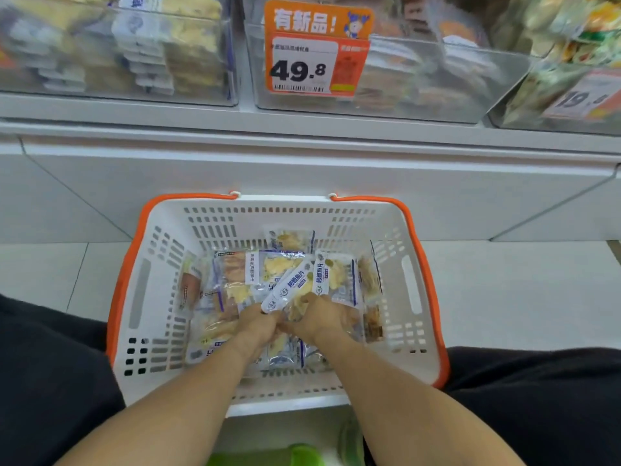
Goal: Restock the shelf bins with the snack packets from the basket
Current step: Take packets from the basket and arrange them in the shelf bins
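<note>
"有新品!" and "49.8" on orange price tag

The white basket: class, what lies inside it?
Inside the basket lie snack packets in a loose pile, showing pale or brownish pieces. The left hand and right hand cover the pile's middle; the basket's floor is hidden.

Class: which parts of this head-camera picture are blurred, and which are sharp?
Head view: the clear plastic shelf bins and their packets look smeared; the orange price tag is readable; the white, orange-rimmed basket and its snack packets are sharp; straight edges bow, wide-angle.
</note>
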A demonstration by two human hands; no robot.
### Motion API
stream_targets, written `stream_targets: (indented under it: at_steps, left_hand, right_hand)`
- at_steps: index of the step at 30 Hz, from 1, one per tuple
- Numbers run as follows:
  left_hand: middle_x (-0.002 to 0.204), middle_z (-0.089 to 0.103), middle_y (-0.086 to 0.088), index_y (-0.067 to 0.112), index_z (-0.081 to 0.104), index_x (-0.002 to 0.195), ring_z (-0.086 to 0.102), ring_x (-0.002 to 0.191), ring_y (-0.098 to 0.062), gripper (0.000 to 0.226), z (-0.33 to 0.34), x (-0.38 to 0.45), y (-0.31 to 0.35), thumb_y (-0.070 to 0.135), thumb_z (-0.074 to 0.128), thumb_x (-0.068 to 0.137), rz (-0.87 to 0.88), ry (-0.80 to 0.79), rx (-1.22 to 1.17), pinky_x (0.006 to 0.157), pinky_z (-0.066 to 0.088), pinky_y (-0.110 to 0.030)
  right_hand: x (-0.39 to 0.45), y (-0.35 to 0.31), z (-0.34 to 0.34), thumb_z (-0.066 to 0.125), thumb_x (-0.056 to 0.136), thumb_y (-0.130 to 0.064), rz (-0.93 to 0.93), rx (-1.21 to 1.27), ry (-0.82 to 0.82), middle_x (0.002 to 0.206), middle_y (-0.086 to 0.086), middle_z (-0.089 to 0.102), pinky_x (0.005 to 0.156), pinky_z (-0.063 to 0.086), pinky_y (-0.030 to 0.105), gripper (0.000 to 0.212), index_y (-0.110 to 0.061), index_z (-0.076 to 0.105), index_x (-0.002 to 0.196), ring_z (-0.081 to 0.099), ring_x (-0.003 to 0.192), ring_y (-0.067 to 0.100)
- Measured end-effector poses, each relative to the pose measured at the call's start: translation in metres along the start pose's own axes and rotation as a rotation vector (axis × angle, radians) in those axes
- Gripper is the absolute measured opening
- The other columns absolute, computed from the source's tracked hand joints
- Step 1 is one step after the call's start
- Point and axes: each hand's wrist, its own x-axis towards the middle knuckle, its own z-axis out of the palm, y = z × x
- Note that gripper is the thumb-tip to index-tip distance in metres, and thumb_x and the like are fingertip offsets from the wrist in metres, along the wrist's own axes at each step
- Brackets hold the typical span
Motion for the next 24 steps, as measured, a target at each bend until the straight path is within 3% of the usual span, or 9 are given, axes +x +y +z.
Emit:
stream_targets:
  at_steps: [3, 6, 9, 11, 13, 15, 17, 20, 24]
  left_hand:
    - [0.083, 0.073, -0.015, 0.017, 0.074, 0.084, 0.062, 0.064, -0.023, 0.013, -0.003, -0.009, 0.007, 0.007, 0.073, 0.077, 0.051, 0.026, 0.054, 0.061, 0.054, -0.037]
    - [0.1, 0.068, -0.013, 0.017, 0.071, 0.09, 0.066, 0.08, -0.026, 0.017, -0.015, -0.009, 0.017, 0.007, 0.064, 0.077, 0.11, 0.122, 0.156, 0.059, 0.05, -0.027]
    - [0.078, 0.069, -0.011, 0.009, 0.064, 0.074, 0.068, 0.072, -0.026, 0.016, -0.036, -0.024, 0.04, -0.005, 0.06, 0.079, 0.131, 0.113, 0.212, 0.06, 0.06, -0.035]
    - [0.065, 0.063, -0.009, 0.008, 0.057, 0.062, 0.065, 0.061, -0.024, 0.024, -0.057, -0.033, 0.055, -0.013, 0.061, 0.073, 0.137, 0.08, 0.297, 0.049, 0.052, -0.024]
    - [0.072, 0.066, -0.015, 0.007, 0.065, 0.088, 0.071, 0.066, -0.032, 0.029, -0.078, -0.038, 0.068, -0.015, 0.062, 0.068, 0.157, 0.02, 0.35, 0.059, 0.055, -0.028]
    - [0.09, 0.071, -0.025, 0.008, 0.051, 0.128, 0.074, 0.075, -0.037, 0.057, -0.096, -0.052, 0.082, -0.013, 0.064, 0.077, 0.123, -0.121, 0.311, 0.074, 0.06, -0.043]
    - [0.09, 0.072, -0.028, 0.011, 0.039, 0.125, 0.074, 0.077, -0.036, 0.047, -0.114, -0.071, 0.101, -0.007, 0.061, 0.088, 0.132, -0.219, 0.39, 0.083, 0.058, -0.044]
    - [0.099, 0.071, -0.022, 0.001, 0.044, 0.126, 0.074, 0.085, -0.036, 0.043, -0.146, -0.095, 0.129, -0.007, 0.06, 0.087, 0.183, -0.255, 0.51, 0.086, 0.059, -0.046]
    - [0.121, 0.063, -0.018, 0.01, 0.054, 0.116, 0.07, 0.103, -0.032, 0.043, -0.19, -0.132, 0.159, -0.008, 0.067, 0.079, 0.196, -0.302, 0.798, 0.084, 0.06, -0.042]
  right_hand:
    - [-0.001, -0.002, -0.001, 0.079, 0.074, -0.058, 0.044, 0.131, 0.021, 0.116, 0.004, 0.06, 0.07, 0.044, 0.026, 0.076, -0.016, 0.05, 0.13, 0.057, 0.09, 0.017]
    - [-0.002, -0.004, -0.007, 0.079, 0.076, -0.056, 0.082, 0.231, -0.003, 0.096, -0.003, 0.058, 0.059, 0.04, 0.023, 0.066, -0.015, 0.053, 0.122, 0.054, 0.083, 0.014]
    - [-0.004, -0.011, -0.014, 0.071, 0.084, -0.055, 0.091, 0.264, -0.006, 0.099, 0.003, 0.063, 0.063, 0.044, 0.027, 0.059, -0.012, 0.054, 0.122, 0.059, 0.085, 0.018]
    - [-0.004, -0.017, -0.015, 0.066, 0.09, -0.045, 0.068, 0.267, 0.073, 0.11, 0.013, 0.068, 0.069, 0.053, 0.032, 0.053, -0.004, 0.057, 0.121, 0.067, 0.094, 0.026]
    - [-0.004, -0.026, -0.014, 0.061, 0.094, -0.033, 0.018, 0.32, 0.167, 0.11, 0.02, 0.069, 0.078, 0.059, 0.041, 0.044, 0.003, 0.06, 0.119, 0.068, 0.098, 0.032]
    - [-0.005, -0.038, -0.014, 0.059, 0.096, -0.035, -0.035, 0.389, 0.161, 0.109, 0.018, 0.069, 0.082, 0.058, 0.043, 0.043, 0.001, 0.059, 0.12, 0.068, 0.097, 0.031]
    - [-0.007, -0.053, -0.015, 0.057, 0.095, -0.05, -0.074, 0.456, 0.062, 0.12, 0.013, 0.066, 0.086, 0.055, 0.038, 0.056, -0.005, 0.055, 0.128, 0.065, 0.105, 0.029]
    - [-0.012, -0.075, -0.023, 0.057, 0.082, -0.074, -0.078, 0.651, -0.167, 0.136, 0.008, 0.056, 0.096, 0.048, 0.039, 0.083, -0.012, 0.052, 0.138, 0.058, 0.118, 0.027]
    - [-0.028, -0.101, -0.048, 0.071, 0.084, -0.054, -0.223, 0.815, -0.489, 0.114, 0.003, 0.067, 0.08, 0.055, 0.034, 0.052, -0.015, 0.068, 0.118, 0.066, 0.101, 0.022]
